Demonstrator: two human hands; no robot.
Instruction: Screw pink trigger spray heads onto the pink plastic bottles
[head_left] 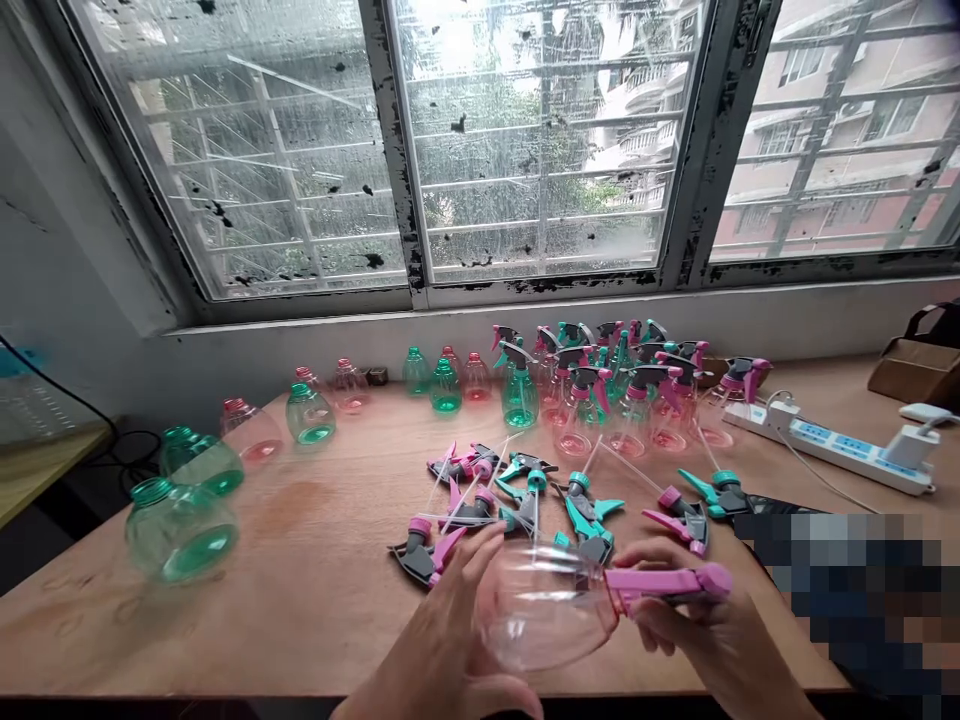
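A clear pink spray bottle [544, 610] lies on its side in the air between my hands, above the front of the table. My left hand [442, 630] cups its rounded base, fingers along the far side and thumb below. At its neck, my right hand [697, 630] is closed around the pink and grey spray head [664, 582]. Just beyond the bottle lie several loose spray heads, among them a pink one [427, 550] and a teal one [589, 515], with thin clear tubes.
Bottles without heads, such as a green one [182, 530], stand along the left. Several bottles with spray heads [574, 425] cluster by the window wall. On the right are a white power strip [832, 440], a cable and a brown bag [915, 365]. The wooden table [300, 600] ends in front of me.
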